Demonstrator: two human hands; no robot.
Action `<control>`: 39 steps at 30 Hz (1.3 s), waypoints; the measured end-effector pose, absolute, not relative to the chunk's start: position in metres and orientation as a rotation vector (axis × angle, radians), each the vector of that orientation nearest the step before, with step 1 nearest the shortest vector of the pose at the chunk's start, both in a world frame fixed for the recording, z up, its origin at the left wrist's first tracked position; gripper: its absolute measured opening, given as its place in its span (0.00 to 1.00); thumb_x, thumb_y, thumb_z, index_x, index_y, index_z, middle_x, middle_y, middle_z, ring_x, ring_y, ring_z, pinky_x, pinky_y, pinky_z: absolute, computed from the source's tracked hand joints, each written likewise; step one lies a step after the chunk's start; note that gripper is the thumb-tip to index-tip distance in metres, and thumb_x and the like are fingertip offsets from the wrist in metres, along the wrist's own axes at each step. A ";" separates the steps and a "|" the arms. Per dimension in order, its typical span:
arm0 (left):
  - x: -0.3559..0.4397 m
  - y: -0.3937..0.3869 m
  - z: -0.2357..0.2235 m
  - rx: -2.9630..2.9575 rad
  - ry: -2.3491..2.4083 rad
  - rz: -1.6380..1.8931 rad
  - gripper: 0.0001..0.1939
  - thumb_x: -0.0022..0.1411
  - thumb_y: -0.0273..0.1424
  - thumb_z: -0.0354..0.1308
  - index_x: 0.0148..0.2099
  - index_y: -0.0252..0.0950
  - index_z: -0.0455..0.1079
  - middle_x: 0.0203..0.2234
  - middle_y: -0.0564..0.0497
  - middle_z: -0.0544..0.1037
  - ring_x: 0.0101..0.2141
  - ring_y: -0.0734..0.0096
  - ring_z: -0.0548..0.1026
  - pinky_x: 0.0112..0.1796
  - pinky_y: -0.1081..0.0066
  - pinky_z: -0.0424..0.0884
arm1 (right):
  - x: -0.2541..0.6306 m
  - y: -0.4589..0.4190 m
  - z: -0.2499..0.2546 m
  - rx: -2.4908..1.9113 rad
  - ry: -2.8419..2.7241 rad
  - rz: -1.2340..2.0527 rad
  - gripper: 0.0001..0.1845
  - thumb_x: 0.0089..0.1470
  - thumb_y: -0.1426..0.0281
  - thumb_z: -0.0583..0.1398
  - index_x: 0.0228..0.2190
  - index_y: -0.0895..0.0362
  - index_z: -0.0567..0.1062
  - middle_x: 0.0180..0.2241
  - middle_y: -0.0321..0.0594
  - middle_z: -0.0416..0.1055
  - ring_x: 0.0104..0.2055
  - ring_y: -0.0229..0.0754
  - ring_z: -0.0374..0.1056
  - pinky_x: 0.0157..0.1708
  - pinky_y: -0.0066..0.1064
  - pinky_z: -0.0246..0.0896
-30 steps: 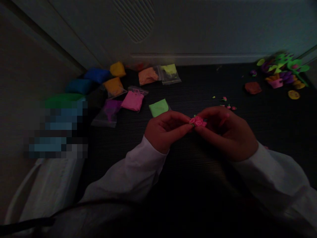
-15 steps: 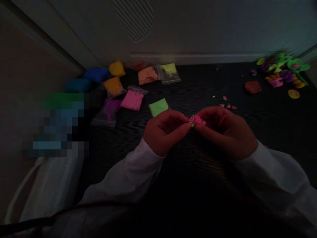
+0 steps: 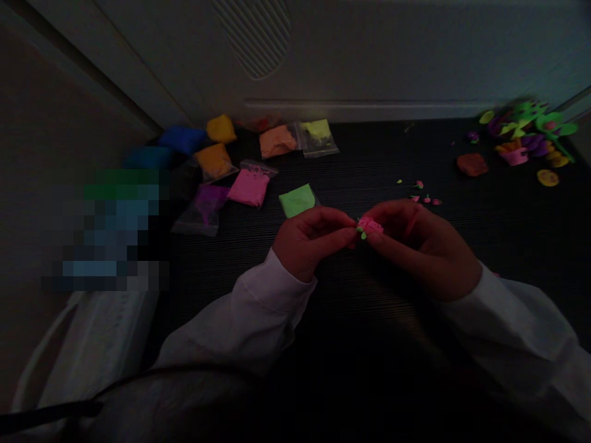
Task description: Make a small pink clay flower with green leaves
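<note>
A small bunch of pink clay roses (image 3: 370, 225) with little green leaves is held above the dark table, between my two hands. My right hand (image 3: 422, 249) pinches it from the right with thumb and index finger. From the left, my left hand (image 3: 315, 239) has its thumb and forefinger closed at the leafy edge; the exact contact is partly hidden by the fingertips. Behind my right hand lie several tiny pink clay buds (image 3: 426, 199) with green bases. A bag of light green clay (image 3: 298, 200) is just beyond my left hand.
Bags of pink clay (image 3: 249, 186), purple clay (image 3: 210, 200), orange clay (image 3: 213, 160) and other colours lie at back left. A reddish-brown clay lump (image 3: 471, 164) and a pile of colourful clay pieces (image 3: 526, 132) sit at right. A pale panel (image 3: 392, 61) rises behind.
The rose bunch has turned slightly in my fingers, so more green leaf shows at its lower left. My left hand has shifted a little to the right.
</note>
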State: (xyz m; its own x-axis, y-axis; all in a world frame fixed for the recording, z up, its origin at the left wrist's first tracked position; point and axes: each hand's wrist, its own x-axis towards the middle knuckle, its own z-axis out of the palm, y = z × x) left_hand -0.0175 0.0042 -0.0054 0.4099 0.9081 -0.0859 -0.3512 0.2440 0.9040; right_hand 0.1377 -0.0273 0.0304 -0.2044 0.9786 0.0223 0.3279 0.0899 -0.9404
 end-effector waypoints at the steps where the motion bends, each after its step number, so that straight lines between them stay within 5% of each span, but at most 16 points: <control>1: -0.017 0.004 -0.006 0.930 0.708 0.959 0.07 0.42 0.26 0.60 0.28 0.35 0.67 0.23 0.55 0.73 0.23 0.78 0.71 0.29 0.73 0.69 | 0.138 -0.027 0.031 -1.304 -1.635 1.142 0.12 0.47 0.64 0.55 0.36 0.54 0.65 0.32 0.36 0.68 0.31 0.35 0.65 0.28 0.27 0.60; 12: -0.017 0.005 0.001 0.582 0.630 0.686 0.08 0.40 0.25 0.61 0.27 0.32 0.67 0.21 0.54 0.73 0.23 0.77 0.72 0.26 0.76 0.68 | 0.139 -0.027 0.032 -1.294 -1.619 1.222 0.11 0.46 0.66 0.56 0.35 0.53 0.65 0.30 0.35 0.66 0.29 0.35 0.64 0.24 0.26 0.59; 39: -0.018 0.003 0.000 0.520 0.583 0.659 0.07 0.40 0.25 0.61 0.26 0.32 0.67 0.20 0.55 0.73 0.21 0.79 0.71 0.23 0.79 0.66 | 0.140 -0.029 0.036 -1.265 -1.748 1.030 0.09 0.45 0.69 0.57 0.33 0.54 0.67 0.32 0.37 0.65 0.33 0.38 0.63 0.29 0.31 0.60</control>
State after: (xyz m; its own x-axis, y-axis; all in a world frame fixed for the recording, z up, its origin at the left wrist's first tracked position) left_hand -0.0176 0.0031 0.0004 0.6456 0.6886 -0.3301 -0.4111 0.6777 0.6096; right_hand 0.1401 -0.0286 0.0359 -0.2467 0.9635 0.1039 0.3763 0.1941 -0.9059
